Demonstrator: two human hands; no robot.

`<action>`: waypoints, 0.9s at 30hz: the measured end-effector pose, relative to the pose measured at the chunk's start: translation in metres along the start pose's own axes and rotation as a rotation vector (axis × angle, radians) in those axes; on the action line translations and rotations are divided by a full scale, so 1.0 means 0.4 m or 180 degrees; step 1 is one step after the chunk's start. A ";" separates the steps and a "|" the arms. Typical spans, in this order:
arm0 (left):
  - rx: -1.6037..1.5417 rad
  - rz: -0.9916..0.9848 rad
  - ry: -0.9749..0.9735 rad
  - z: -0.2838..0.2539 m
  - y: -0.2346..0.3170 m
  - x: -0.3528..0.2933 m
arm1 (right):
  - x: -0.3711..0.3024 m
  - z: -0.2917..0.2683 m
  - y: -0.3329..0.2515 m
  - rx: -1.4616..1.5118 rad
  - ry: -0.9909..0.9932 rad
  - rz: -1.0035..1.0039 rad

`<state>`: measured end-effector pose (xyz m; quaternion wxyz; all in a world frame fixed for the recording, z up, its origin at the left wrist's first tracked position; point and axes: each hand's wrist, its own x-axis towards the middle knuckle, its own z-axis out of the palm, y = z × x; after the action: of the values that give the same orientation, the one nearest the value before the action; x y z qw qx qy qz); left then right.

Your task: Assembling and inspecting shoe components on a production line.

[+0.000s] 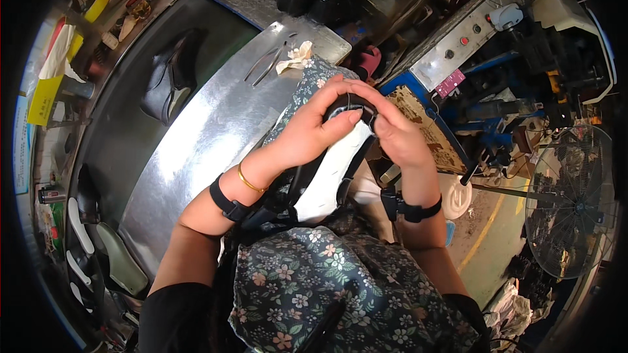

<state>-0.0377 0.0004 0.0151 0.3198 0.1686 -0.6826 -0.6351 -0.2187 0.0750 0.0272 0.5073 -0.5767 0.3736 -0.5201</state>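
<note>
A dark shoe upper (pixel 302 180) lies sole-up over my lap, with a long white insole (pixel 330 180) showing along its underside. My left hand (pixel 320 121) wraps round the far end of the shoe, its thumb pressing on the edge beside the insole. From the other side my right hand (pixel 399 134) curls over the same end, fingers meeting those of the left. The dark leather rim is partly hidden under both hands. Beneath the shoe spreads a dark flowered cloth (pixel 294 268), part of it reaching onto the metal table.
Left of me is a shiny metal table (pixel 190 163) with a slim metal tool (pixel 265 68). A dark shoe (pixel 171 85) rests on the black belt (pixel 216 19). More shoes (pixel 121 258) stand at lower left. On the right are a control panel (pixel 461 39) and a fan (pixel 575 202).
</note>
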 end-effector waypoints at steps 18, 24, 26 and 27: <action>0.0926 0.1172 -0.1446 0.151 0.150 -0.048 | -0.205 -0.071 -0.126 -0.0099 0.1219 0.0965; 0.0948 0.0384 -0.0385 -0.047 0.044 0.078 | -0.601 -0.066 0.025 0.1850 0.2558 0.2123; 0.0728 -0.0287 0.0693 -0.162 -0.082 0.130 | -0.624 0.030 0.059 0.1605 0.2819 0.1331; 0.1835 -0.0324 0.0765 -0.223 -0.100 0.169 | -0.630 0.018 0.109 0.2287 0.3475 0.1384</action>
<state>-0.0367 -0.1158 -0.0099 0.3050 0.3600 -0.7825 -0.4062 -0.2526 0.3089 -0.0704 0.4989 0.0598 0.4873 -0.7142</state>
